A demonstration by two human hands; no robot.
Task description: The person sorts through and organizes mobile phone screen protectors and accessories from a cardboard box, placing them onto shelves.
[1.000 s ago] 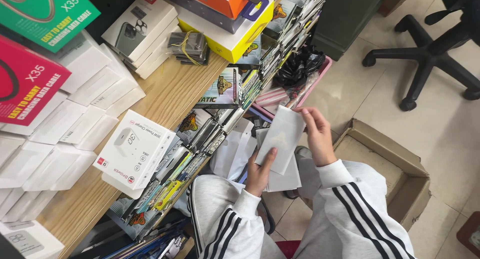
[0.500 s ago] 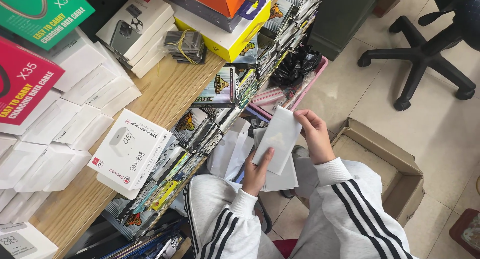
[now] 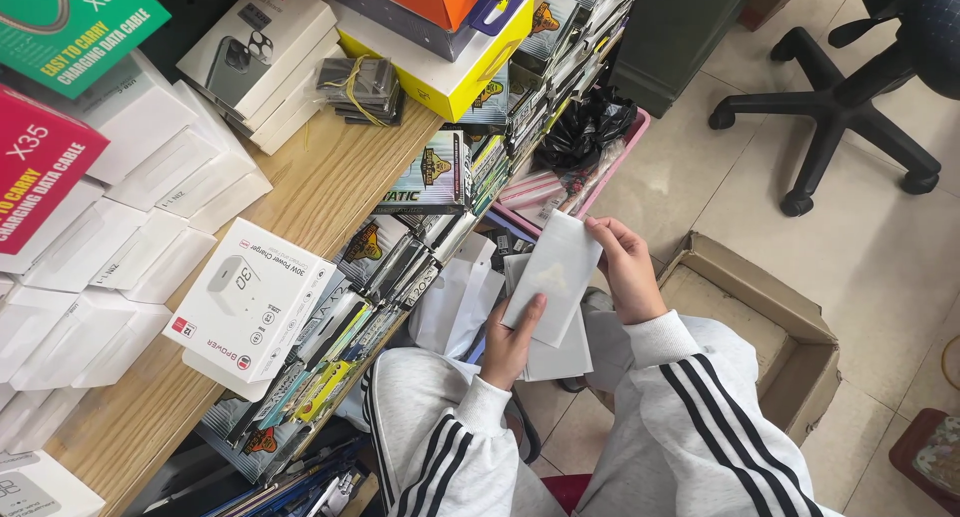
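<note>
I hold a flat pale grey packet (image 3: 553,275) in front of me, over my lap. My left hand (image 3: 511,345) grips its lower edge, thumb on the face. My right hand (image 3: 627,267) pinches its upper right corner. More pale flat packets (image 3: 560,355) lie stacked underneath, between my hands and my knees. Both sleeves are light grey with black stripes.
A wooden table (image 3: 330,177) on the left carries white boxes (image 3: 110,247), a charger box (image 3: 250,295) and stacked coloured cartons. Thin packets line its edge (image 3: 400,267). An open cardboard box (image 3: 770,337) sits on the floor at right, with an office chair base (image 3: 850,127) beyond.
The packet has tilted slightly and my right hand's fingers have shifted along its top corner. Otherwise the scene is the same.
</note>
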